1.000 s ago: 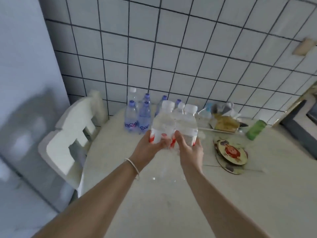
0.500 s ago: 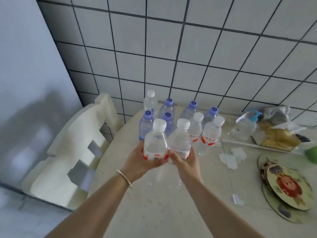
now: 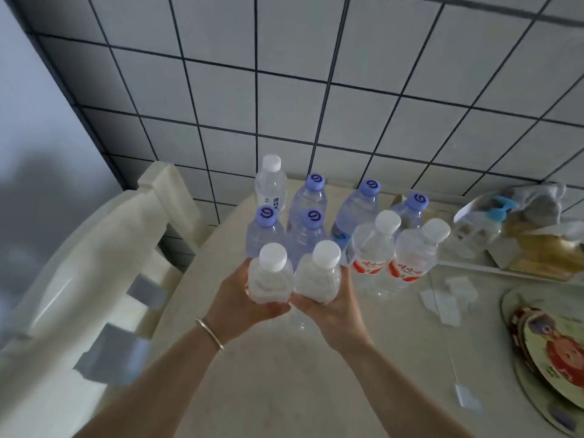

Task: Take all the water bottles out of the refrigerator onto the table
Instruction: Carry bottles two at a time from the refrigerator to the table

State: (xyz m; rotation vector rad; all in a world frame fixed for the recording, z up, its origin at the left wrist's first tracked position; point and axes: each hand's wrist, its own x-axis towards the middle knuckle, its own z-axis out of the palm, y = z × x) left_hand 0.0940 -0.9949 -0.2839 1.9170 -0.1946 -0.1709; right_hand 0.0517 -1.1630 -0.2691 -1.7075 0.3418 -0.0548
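My left hand (image 3: 245, 306) grips a frosted white-capped water bottle (image 3: 269, 276), and my right hand (image 3: 331, 306) grips a second one (image 3: 319, 275) right beside it. Both bottles are upright, low over the beige table (image 3: 284, 374), just in front of the standing group. That group holds several purple-capped bottles (image 3: 308, 197), one clear white-capped bottle (image 3: 271, 184) at the back left, and two red-labelled white-capped bottles (image 3: 374, 248) to the right. Whether the held bottles touch the tabletop is hidden by my hands.
A white foam block (image 3: 94, 263) leans at the table's left edge, by the tiled wall (image 3: 316, 90). At the right lie a tray with a spray bottle (image 3: 480, 222) and bags, round picture coasters (image 3: 556, 352) and paper scraps (image 3: 442, 301).
My hands have carried the two bottles forward and down toward the standing group. The view has tilted steeper, so the bottles now appear from above.
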